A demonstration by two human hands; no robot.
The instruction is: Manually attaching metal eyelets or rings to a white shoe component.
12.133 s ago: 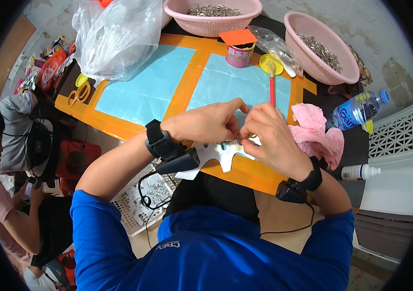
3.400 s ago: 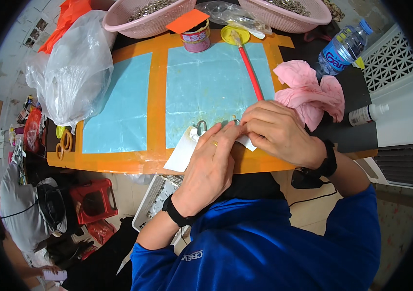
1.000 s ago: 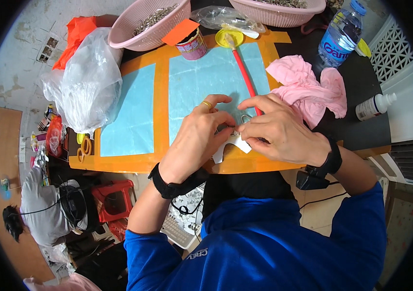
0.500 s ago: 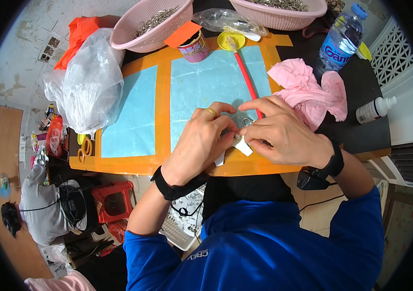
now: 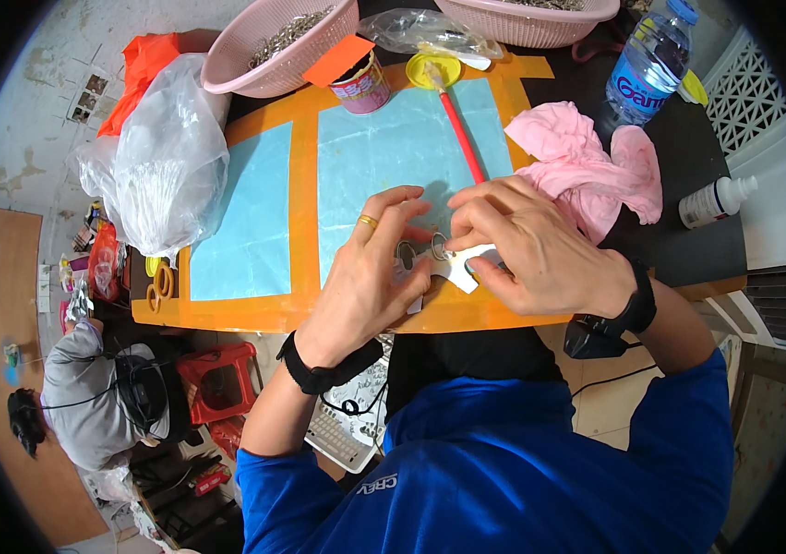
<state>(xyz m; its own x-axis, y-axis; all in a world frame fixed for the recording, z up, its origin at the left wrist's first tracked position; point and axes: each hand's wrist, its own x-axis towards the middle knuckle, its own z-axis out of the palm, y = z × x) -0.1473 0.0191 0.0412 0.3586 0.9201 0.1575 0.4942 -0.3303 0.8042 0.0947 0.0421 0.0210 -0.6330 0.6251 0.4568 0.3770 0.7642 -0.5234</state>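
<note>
Both hands work over the taped front of the table on a small white card with shaped edges. Two small metal rings stand at it: one ring beside the fingers of my left hand, the other ring near the fingertips of my right hand. My left thumb and fingers close on the card's left part, hiding some of it. On the right, thumb and bent fingers pinch the card's other end. Just beyond my right hand lies a red-handled brush, its bristles on a yellow lid.
Pink baskets of metal pieces stand at the back, near an open tin. A plastic bag and scissors are left; a pink cloth, water bottle and white bottle right. Another person sits far left.
My fingertips, close together before, have moved apart. More of the white card and both metal rings now show between them. The view has shifted slightly.
</note>
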